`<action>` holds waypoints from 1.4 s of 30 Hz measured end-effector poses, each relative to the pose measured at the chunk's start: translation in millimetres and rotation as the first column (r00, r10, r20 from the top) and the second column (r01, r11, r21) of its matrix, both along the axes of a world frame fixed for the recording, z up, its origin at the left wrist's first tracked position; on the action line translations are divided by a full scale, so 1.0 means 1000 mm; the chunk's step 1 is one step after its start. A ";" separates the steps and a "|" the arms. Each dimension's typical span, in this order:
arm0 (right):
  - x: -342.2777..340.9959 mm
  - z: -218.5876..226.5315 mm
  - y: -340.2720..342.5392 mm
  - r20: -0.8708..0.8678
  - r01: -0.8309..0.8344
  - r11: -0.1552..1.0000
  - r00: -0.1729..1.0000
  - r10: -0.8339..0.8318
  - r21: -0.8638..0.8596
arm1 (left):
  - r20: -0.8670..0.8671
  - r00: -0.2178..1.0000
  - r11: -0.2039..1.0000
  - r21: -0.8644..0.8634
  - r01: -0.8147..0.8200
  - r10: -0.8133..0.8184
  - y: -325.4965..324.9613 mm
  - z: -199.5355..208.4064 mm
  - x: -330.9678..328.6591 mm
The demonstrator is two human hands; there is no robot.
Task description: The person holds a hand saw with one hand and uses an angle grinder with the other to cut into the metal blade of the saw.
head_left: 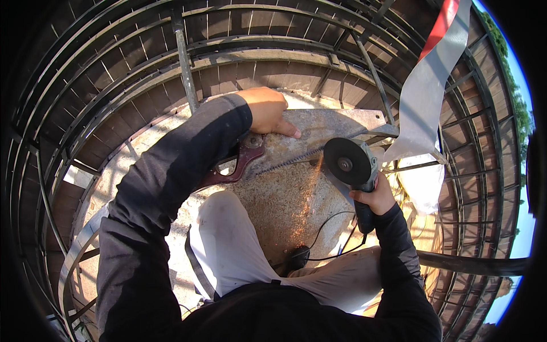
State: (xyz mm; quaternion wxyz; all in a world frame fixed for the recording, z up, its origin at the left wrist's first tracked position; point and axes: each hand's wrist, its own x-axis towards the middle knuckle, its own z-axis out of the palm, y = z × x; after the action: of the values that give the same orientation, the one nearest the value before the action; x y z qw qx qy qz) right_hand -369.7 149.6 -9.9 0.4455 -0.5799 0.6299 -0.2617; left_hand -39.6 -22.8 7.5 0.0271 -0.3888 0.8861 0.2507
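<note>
A hand saw (319, 126) with a worn metal blade and a dark red handle (249, 157) lies crosswise in front of me, its toothed edge toward me. My left hand (266, 113) grips the blade near the handle, thumb pressed on the flat face. Wrapped round the body of an angle grinder (364, 210) is my right hand (376, 195). The grinder's black disc (346, 162) is at the toothed edge, toward the blade's narrow end. Orange sparks (305, 211) stream down toward the ground between my legs. The fingers under the blade are hidden.
Dark metal railings (256, 54) curve round the far side, with brown slats behind. A grey and red strip (424, 85) hangs at the right. A black cable (327, 228) runs from the grinder past a dark object (297, 257) by my knee. A metal bar (473, 263) crosses at right.
</note>
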 end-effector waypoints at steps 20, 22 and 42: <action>-0.001 0.000 0.003 -0.022 0.007 1.000 1.000 -0.007 -0.025 | -0.032 0.999 1.000 -0.007 -0.002 0.002 0.001 0.001 0.001; -0.002 0.007 0.008 -0.042 0.047 0.999 0.998 -0.047 -0.008 | -0.023 1.000 1.000 0.010 -0.007 0.008 0.001 0.001 -0.001; 0.002 0.007 0.003 -0.016 0.028 0.998 0.999 -0.029 -0.057 | -0.017 1.000 1.000 -0.011 -0.001 0.001 0.002 0.003 0.001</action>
State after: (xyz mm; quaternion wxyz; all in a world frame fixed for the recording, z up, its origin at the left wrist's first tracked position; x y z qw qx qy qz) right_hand -367.7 152.5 -3.3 0.4198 -0.5855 0.6341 -0.2809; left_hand -38.6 -20.8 10.3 0.0176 -0.3871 0.8876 0.2491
